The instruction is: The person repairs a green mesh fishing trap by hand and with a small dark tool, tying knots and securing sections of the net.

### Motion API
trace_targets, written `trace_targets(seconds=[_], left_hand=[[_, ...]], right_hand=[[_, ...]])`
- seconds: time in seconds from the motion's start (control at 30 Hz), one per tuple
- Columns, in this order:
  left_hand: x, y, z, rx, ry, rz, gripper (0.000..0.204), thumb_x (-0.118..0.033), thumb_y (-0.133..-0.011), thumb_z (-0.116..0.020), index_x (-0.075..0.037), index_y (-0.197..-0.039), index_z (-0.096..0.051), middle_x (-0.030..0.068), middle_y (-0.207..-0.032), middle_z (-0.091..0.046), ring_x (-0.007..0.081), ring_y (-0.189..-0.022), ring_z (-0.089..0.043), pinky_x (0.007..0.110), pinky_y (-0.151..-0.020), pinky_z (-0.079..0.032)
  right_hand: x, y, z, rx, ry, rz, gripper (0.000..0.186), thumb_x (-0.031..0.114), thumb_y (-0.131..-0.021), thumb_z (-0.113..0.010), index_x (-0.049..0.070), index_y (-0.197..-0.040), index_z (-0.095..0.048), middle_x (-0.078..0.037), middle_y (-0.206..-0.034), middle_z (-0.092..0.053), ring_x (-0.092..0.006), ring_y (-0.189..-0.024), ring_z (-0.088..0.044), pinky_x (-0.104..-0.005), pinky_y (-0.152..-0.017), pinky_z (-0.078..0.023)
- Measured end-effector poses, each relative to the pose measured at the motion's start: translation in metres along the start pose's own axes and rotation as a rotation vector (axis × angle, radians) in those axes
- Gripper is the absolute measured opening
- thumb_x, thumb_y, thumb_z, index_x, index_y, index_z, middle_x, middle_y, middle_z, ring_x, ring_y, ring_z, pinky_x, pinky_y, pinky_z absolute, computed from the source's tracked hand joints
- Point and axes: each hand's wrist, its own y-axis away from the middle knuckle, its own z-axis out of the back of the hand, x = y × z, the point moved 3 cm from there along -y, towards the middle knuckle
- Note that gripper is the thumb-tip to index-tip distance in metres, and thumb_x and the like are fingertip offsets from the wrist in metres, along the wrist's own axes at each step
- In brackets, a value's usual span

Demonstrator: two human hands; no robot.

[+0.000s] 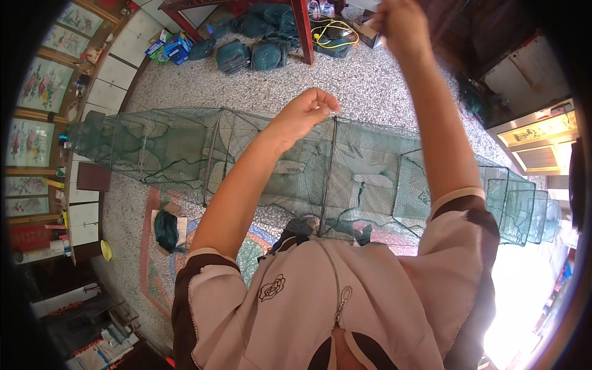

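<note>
A long green mesh net trap (376,154) with dark square frames stretches across from left to right in front of me. My left hand (302,117) is closed in a pinch at the net's far top edge, by the upper corner of a dark frame bar (328,172). Raised high and stretched away from me is my right hand (404,28), beyond the net and apart from it. Its fingers are curled together and slightly blurred; whatever they may hold is too small to make out.
Folded dark green net bundles (268,54) lie on the speckled floor beneath a red-legged table (303,31). Blue packages (177,48) sit beside them, and a yellow cord (336,34) lies to their right. Nearer left is dark green material (165,229) on cardboard. Cabinets (114,80) line the left wall.
</note>
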Motion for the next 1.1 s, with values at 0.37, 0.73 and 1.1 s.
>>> trace_targets(seconds=[0.37,0.73,1.1], left_hand=[[-0.017,0.005,-0.002,0.162,0.115,-0.025,0.029,-0.011,-0.092,-0.053,-0.007,-0.120,-0.059,0.0011,-0.102,-0.064,0.0106,-0.099,-0.056,0.028,-0.093,-0.039],[-0.018,0.027,0.002,0.019,-0.277,-0.208,0.011,-0.006,-0.095,-0.046,-0.003,-0.094,-0.057,0.0020,-0.090,-0.060,0.0107,-0.083,-0.055,0.025,-0.075,-0.045],[-0.021,0.045,-0.007,-0.135,-0.526,-0.326,0.014,-0.002,-0.096,-0.042,0.002,-0.096,-0.055,0.0098,-0.098,-0.060,0.0179,-0.085,-0.063,0.028,-0.078,-0.052]], right_hand=[[0.062,0.021,0.004,-0.100,0.039,0.569,0.014,0.017,-0.096,-0.054,0.008,-0.086,-0.050,-0.001,-0.065,-0.052,-0.0075,-0.052,-0.050,-0.0202,-0.045,-0.042],[-0.005,0.098,0.022,0.686,1.023,0.189,0.012,0.011,-0.086,-0.065,0.010,-0.097,-0.070,-0.004,-0.091,-0.065,-0.0155,-0.081,-0.061,-0.0277,-0.075,-0.049],[-0.047,0.109,0.033,0.793,0.901,-0.102,0.014,0.008,-0.080,-0.068,0.009,-0.093,-0.072,-0.003,-0.090,-0.066,-0.0162,-0.084,-0.061,-0.0286,-0.079,-0.049]])
